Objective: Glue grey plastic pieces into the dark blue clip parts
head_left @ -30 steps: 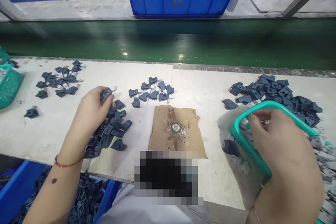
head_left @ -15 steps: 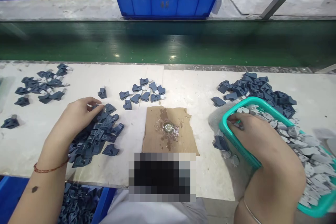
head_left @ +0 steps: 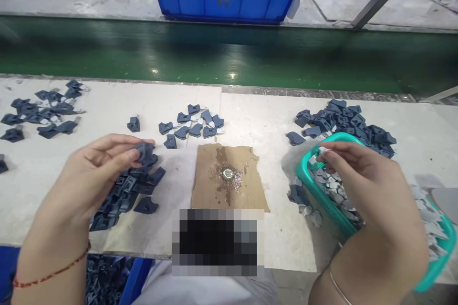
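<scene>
My left hand (head_left: 107, 164) pinches a dark blue-grey plastic part (head_left: 146, 153) above a pile of similar parts (head_left: 123, 193). Over the near-left end of a green basket (head_left: 324, 207), my right hand (head_left: 361, 176) holds a small light grey piece (head_left: 324, 152) between thumb and fingers. Many light grey pieces (head_left: 336, 188) lie in that basket. Between the hands, a piece of brown cardboard (head_left: 207, 181) lies flat with a small round metal item (head_left: 228, 174) on its wet-looking middle.
Joined dark and light parts (head_left: 195, 129) lie behind the cardboard, with another group (head_left: 46, 109) at far left. A dark pile (head_left: 343, 121) sits behind the basket. A green belt (head_left: 200, 57) crosses beyond, before a blue crate (head_left: 225, 2).
My left hand has lifted a dark part from the pile. My right hand has risen from among the grey pieces with one in its fingers. The view has shifted slightly.
</scene>
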The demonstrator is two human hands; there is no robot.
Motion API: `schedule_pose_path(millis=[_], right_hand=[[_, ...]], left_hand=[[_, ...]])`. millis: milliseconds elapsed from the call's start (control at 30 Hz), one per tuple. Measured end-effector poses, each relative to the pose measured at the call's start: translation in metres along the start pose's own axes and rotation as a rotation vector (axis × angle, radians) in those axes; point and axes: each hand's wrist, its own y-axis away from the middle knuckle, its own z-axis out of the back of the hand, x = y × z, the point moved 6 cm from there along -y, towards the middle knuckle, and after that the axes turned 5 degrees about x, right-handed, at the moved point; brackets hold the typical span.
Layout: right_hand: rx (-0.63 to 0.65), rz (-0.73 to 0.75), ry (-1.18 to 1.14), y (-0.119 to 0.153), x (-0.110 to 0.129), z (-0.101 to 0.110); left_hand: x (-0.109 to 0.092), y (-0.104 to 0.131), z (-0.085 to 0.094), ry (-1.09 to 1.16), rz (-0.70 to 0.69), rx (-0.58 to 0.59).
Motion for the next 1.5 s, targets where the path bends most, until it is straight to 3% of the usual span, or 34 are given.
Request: schedule_pose_path(millis=[100,233,333,433,600,800,1067,1167,1400,1500], right_hand=[[0.066,0.109,-0.303,0.003,0.007,-0.009],[0.364,0.177,-0.670,0.004,0.023,-0.042],[0.520,0.208,-0.736,0.005,0.035,-0.067],[0.564,0.247,-0.678,0.008,0.042,-0.084],[0.475,0.375,-0.434,0.017,0.057,-0.099],[0.471,0.791,-0.076,0.035,0.080,-0.114],[0.440,0.940,-0.006,0.039,0.077,-0.119],[0.456,0.921,-0.003,0.039,0.076,-0.119],[0.468,0.558,-0.210,0.023,0.060,-0.112],[0.512,0.513,-0.224,0.021,0.055,-0.115]], left_hand=[[0.019,0.014,-0.034,0.269,0.129,0.220],[0.037,0.033,-0.080,0.486,0.331,0.454],[0.043,0.045,-0.106,0.611,0.408,0.576],[0.049,0.050,-0.119,0.674,0.396,0.595],[0.054,0.049,-0.117,0.533,0.214,0.501],[0.052,0.052,-0.123,0.478,0.133,0.504],[0.054,0.058,-0.122,0.359,0.009,0.400],[0.053,0.058,-0.121,0.353,-0.003,0.400],[0.051,0.056,-0.115,0.320,-0.025,0.335],[0.053,0.055,-0.115,0.369,-0.008,0.321]])
